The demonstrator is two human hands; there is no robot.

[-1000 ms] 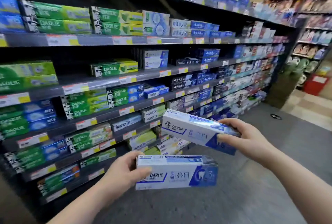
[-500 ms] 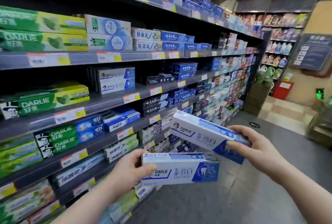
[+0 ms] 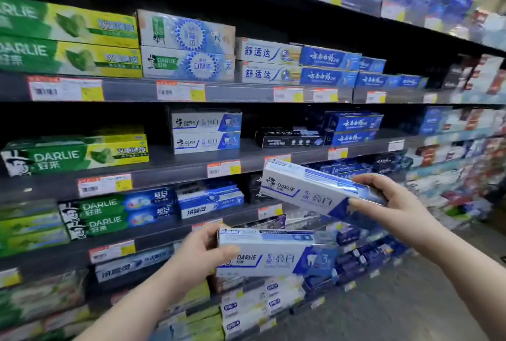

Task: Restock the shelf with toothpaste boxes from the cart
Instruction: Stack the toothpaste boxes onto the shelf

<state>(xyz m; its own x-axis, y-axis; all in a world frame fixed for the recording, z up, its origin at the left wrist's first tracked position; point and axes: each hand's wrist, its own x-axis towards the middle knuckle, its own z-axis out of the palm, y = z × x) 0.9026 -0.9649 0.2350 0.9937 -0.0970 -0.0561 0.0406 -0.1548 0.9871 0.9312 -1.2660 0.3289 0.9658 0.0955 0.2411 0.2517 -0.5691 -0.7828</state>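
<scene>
I hold two white-and-blue Darlie toothpaste boxes in front of the shelving. My left hand (image 3: pixel 201 254) grips the left end of the lower box (image 3: pixel 276 256), which lies level. My right hand (image 3: pixel 394 208) grips the right end of the upper box (image 3: pixel 309 190), tilted down to the right, its left end just below the shelf edge (image 3: pixel 169 173). Two matching Darlie boxes (image 3: pixel 206 132) are stacked on that shelf, above and left of the upper box. The cart is out of view.
Green Darlie boxes (image 3: pixel 79 153) lie left of the matching stack, black boxes (image 3: pixel 287 138) and blue boxes (image 3: pixel 351 128) to its right. A bare stretch of shelf lies between them. More stocked shelves run above and below. Grey aisle floor (image 3: pixel 397 313) lies at lower right.
The view has moved closer to the shelves and turned left. Both boxes have risen, and the upper box now reaches the edge of the shelf with the matching boxes.
</scene>
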